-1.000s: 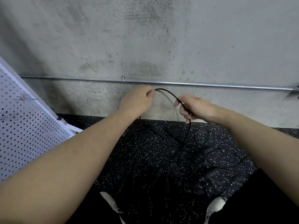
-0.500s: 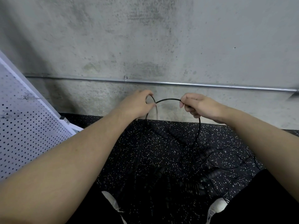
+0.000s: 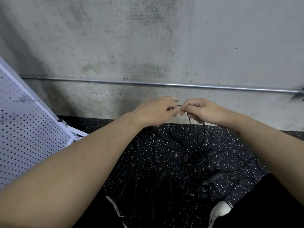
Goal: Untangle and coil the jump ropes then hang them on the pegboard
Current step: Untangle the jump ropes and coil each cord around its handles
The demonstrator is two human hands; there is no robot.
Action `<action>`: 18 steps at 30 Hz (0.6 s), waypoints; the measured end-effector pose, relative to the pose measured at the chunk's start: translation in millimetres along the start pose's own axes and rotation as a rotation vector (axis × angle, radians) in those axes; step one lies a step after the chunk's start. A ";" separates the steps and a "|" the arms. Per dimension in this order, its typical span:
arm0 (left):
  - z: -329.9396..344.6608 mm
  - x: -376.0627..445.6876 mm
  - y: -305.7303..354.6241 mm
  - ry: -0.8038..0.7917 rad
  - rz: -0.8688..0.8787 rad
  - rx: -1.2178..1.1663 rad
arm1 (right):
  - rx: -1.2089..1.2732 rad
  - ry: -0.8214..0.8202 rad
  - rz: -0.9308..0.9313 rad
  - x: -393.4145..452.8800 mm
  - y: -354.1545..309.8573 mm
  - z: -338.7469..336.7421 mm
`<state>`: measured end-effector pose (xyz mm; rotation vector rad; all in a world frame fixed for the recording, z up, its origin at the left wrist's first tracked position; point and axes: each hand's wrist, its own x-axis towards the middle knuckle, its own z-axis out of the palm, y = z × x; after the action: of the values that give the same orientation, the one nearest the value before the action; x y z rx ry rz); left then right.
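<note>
Hands meet in front of me, low against the concrete wall (image 3: 148, 38): my left hand (image 3: 154, 111) and my right hand (image 3: 202, 110) are nearly touching at the fingertips, and both pinch the same thin black cord (image 3: 204, 129) of a jump rope. A short bit of it shows between the two hands, and from under my right hand the cord drops in two strands down to the floor (image 3: 164, 155).

The rest of the jump ropes (image 3: 202, 162) lie in a tangle on the black speckled floor, between my arms and toward the right side, close to the foot of the wall. Several ribbed black handles show in the heap; two handles (image 3: 174, 137) lie side by side just below my hands, and others are farther toward me, near my legs. Which cord belongs to which handle I cannot tell.

The white pegboard (image 3: 28, 137) leans at the left edge of the floor, tilted, its lower corner down by the wall. A small metal hook (image 3: 21, 100) sticks out of it near the top. A metal pipe (image 3: 197, 86) runs level along the wall above my hands. My white shoes (image 3: 220, 209) show at the bottom.
</note>
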<state>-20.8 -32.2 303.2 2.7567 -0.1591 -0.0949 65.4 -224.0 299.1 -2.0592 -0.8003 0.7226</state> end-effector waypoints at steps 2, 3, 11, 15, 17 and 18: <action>0.3 3.7 -3.4 0.104 -0.041 0.003 | 0.038 -0.045 0.011 -1.0 1.5 -1.0; 0.5 5.3 -5.5 0.148 -0.069 0.004 | 0.054 -0.055 0.020 -1.7 2.7 -1.5; -0.8 10.6 -17.4 0.341 -0.301 -0.235 | 0.109 -0.101 0.132 -6.8 20.2 -8.6; -4.5 8.2 -14.0 0.285 -0.374 -0.346 | 0.047 0.031 0.102 -7.7 22.5 -14.1; -3.2 7.6 -11.3 0.228 -0.354 -0.356 | -0.004 0.093 0.102 -8.6 25.3 -18.2; -1.9 8.0 -10.2 0.209 -0.324 -0.342 | -0.038 0.102 0.104 -10.2 26.1 -19.9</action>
<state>-11.7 -23.1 300.7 2.4066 0.3300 0.0752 80.6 -253.4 290.0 -2.1659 -0.6583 0.6571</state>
